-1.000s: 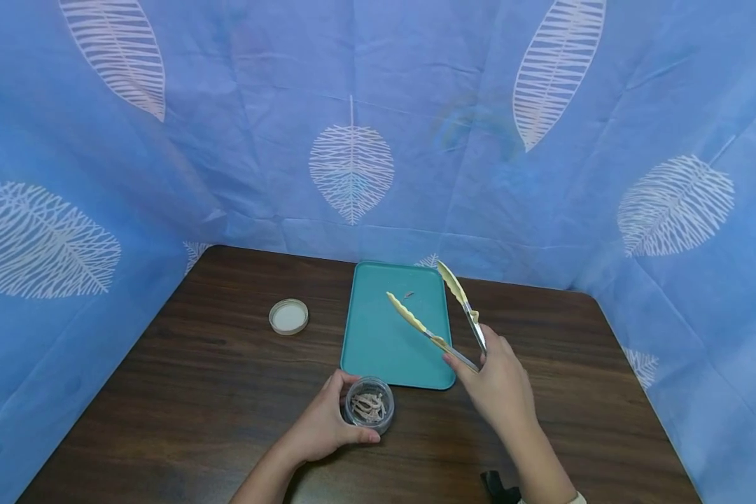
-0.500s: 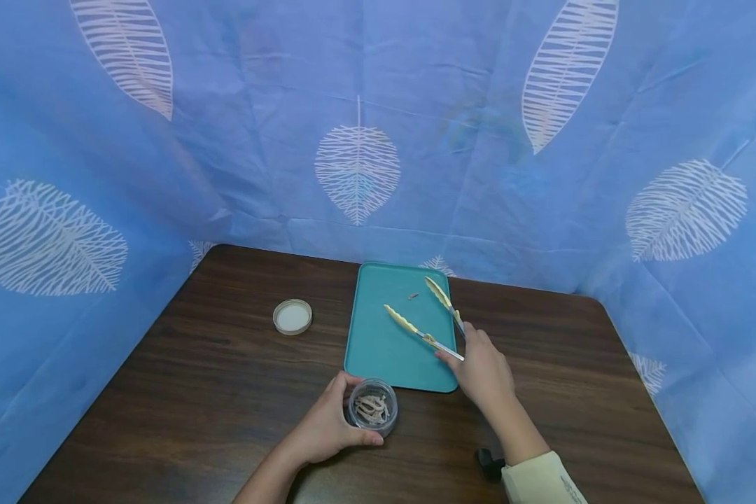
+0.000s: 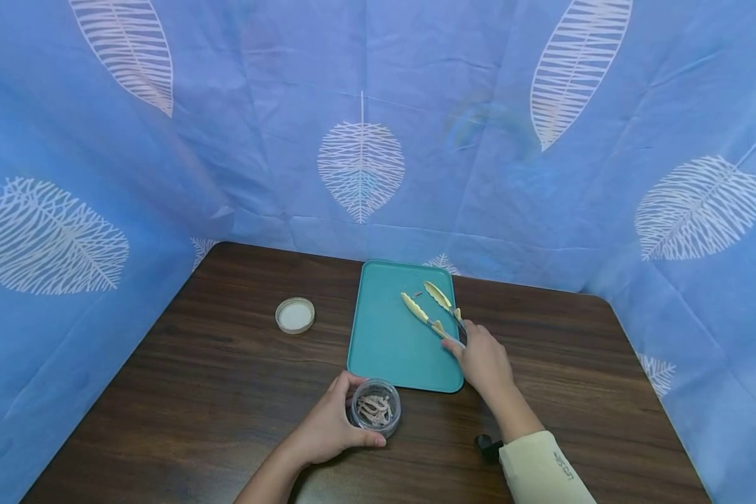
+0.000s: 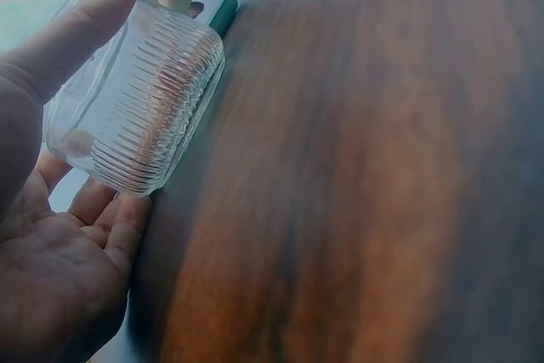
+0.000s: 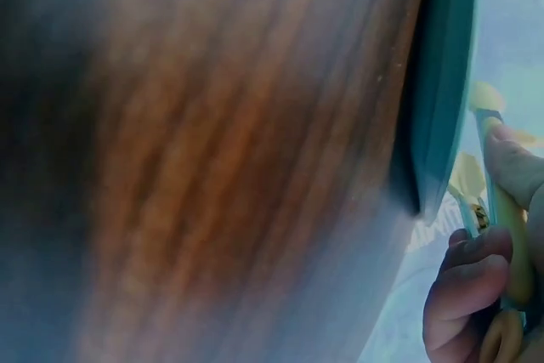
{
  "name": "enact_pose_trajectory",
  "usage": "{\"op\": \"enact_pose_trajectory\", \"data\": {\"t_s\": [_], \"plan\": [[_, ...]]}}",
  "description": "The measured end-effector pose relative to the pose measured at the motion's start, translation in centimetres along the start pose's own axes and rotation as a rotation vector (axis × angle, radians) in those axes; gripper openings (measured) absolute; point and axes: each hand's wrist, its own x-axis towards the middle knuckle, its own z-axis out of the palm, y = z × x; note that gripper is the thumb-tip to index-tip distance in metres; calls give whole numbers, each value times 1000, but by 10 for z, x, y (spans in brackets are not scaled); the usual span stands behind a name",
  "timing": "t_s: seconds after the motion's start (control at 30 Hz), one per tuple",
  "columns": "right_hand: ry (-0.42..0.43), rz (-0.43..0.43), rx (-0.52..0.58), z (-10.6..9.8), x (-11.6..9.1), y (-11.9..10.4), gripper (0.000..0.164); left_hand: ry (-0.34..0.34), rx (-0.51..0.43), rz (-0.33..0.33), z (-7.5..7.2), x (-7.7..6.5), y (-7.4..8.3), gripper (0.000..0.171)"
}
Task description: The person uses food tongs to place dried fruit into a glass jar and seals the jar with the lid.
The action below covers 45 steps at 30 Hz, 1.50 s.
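Observation:
My left hand [image 3: 330,425] grips a clear jar [image 3: 395,414] at the front middle of the table, thumb on the near side. Pale brownish strips [image 3: 374,409] lie inside the jar, whose top is uncovered. In the left wrist view the ribbed wall of the jar [image 4: 157,99] shows between thumb and fingers. With my right hand [image 3: 488,360] I hold tongs [image 3: 418,309] with yellow scalloped tips, their arms spread apart over a teal tray [image 3: 381,343]. A small reddish piece [image 3: 417,294] lies on the tray, between the tips in the head view.
A round lid [image 3: 295,316] with a white inside lies left of the tray. Near the right sleeve [image 3: 542,465] is a small black object [image 3: 488,448]. A blue leaf-patterned cloth [image 3: 258,140] hangs behind and beside the dark wooden table [image 3: 214,392].
The tongs have come lower over the tray, and their tips are closer together, now around the small piece. My left hand and the jar have stayed in place.

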Motion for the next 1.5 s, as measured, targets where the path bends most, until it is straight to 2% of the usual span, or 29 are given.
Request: {"op": "enact_pose_trajectory", "data": {"t_s": [0.17, 0.47, 1.13, 1.5], "plan": [[-27, 16, -5, -1, 2, -1, 72, -1, -4, 0, 0, 0, 0, 87], [-26, 6, -34, -3, 3, -2, 67, -2, -9, -9, 0, 0, 1, 87], [51, 1, -51, -4, -1, 3, 58, 5, 2, -9, 0, -1, 0, 88], [86, 3, -40, -5, -15, 6, 58, 1, -5, 10, 0, -2, 0, 90]]}}
